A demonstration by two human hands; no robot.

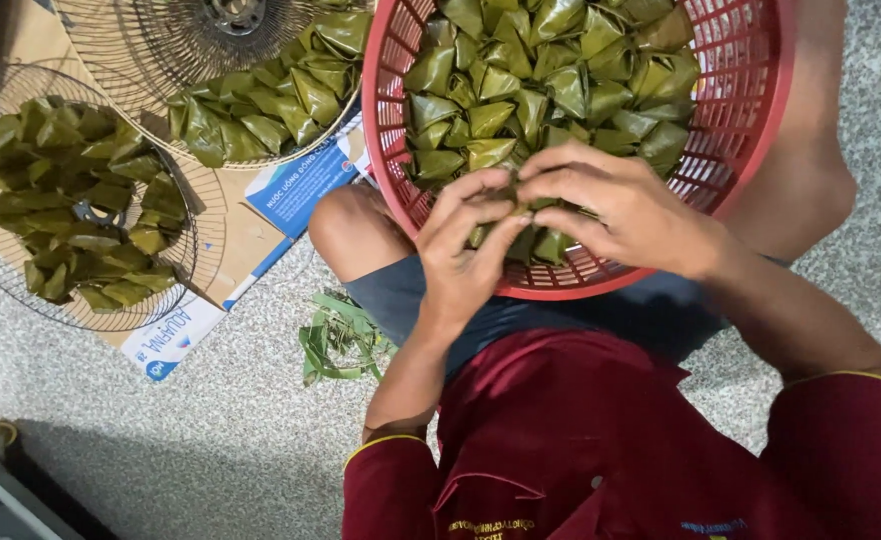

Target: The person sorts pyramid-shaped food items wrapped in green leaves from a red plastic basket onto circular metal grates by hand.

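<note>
wrapping leaf parcels over a speckled floor

sitting low on a grey speckled floor (211,440), the person has a red plastic basket (761,120) resting across the lap, heaped with green leaf-wrapped parcels (521,90). both hands meet at its near edge. left hand (466,250) has fingers curled in, pinching a folded leaf parcel (506,205) from below; right hand (611,205) arches over it, fingertips pressed down on the same parcel. that parcel sits right between the two hands, just above the pile at the basket's near rim.

out to the left, flattened cardboard (251,235) with blue print lies on the floor. two round wire fan guards rest on it, serving as trays: the nearer guard (191,270) holds a spread of wrapped parcels, the farther guard (141,40) at the top holds another batch. beside the knee, a small heap of leaf trimmings (341,335) lies on the bare floor. bottom left corner, a dark object with a pale face (1,495) pokes in, too cropped to tell what it is. dark red sleeves with yellow cuffs frame the bottom.
</note>
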